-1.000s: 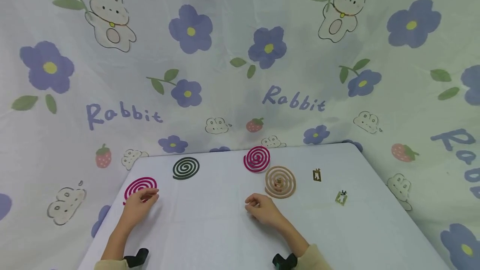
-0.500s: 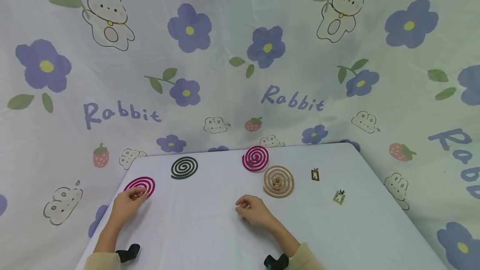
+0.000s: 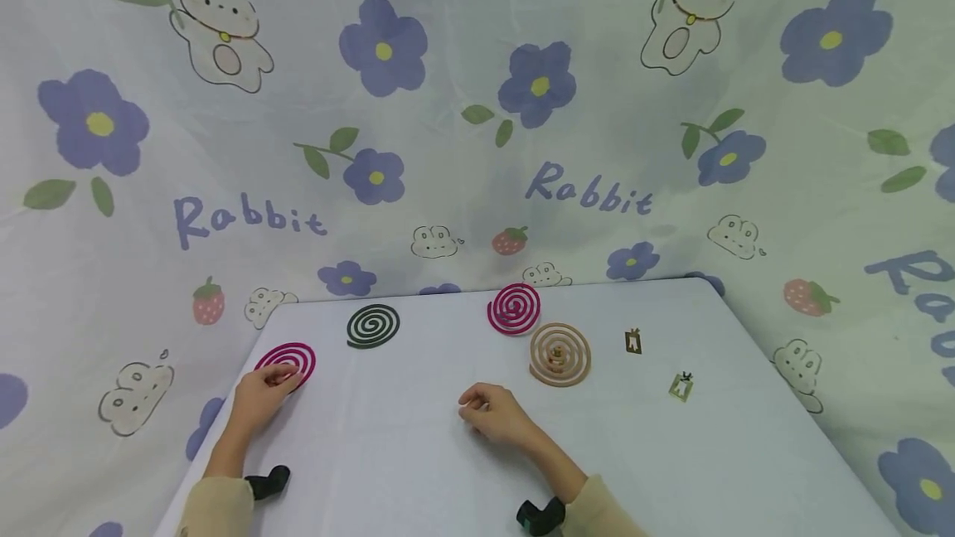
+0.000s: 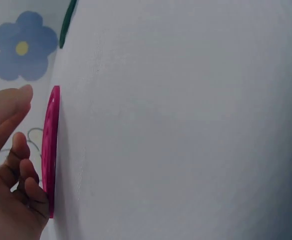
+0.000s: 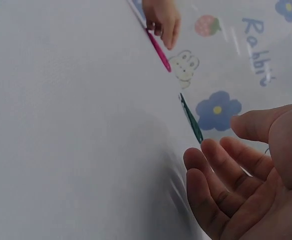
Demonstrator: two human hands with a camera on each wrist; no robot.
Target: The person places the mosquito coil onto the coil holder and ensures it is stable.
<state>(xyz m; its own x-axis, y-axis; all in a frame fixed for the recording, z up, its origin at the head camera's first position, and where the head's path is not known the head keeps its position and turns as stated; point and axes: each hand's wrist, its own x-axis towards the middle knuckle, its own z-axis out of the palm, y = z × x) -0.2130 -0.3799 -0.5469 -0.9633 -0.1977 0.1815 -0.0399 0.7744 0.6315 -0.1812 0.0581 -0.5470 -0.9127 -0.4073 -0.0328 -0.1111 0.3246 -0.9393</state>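
My left hand [image 3: 259, 399] is over the near part of a pink mosquito coil [image 3: 304, 353] at the left of the table, its fingers relaxed. In the left wrist view the same pink coil appears edge-on, with the fingertips [image 4: 40, 196] of the lower fingers right at its face and the thumb side apart from it. My right hand [image 3: 498, 416] hovers mid-table, fingers loosely bent and holding nothing. Nearest to it is a tan mosquito coil [image 3: 560, 330], with small brass-coloured bits at its centre. A dark green coil [image 3: 373, 326] lies between the hands, farther back.
A second pink coil [image 3: 515, 288] lies near the back edge, just behind the tan one. Two small brass-coloured metal stands [image 3: 633, 343] lie on the right. Beneath everything is a white tablecloth [image 3: 403, 454]; a rabbit-patterned curtain [image 3: 448, 131] hangs behind.
My left hand has shifted a little left over the pink coil. The right hand has drifted left, away from the tan coil. The head view has tilted slightly.
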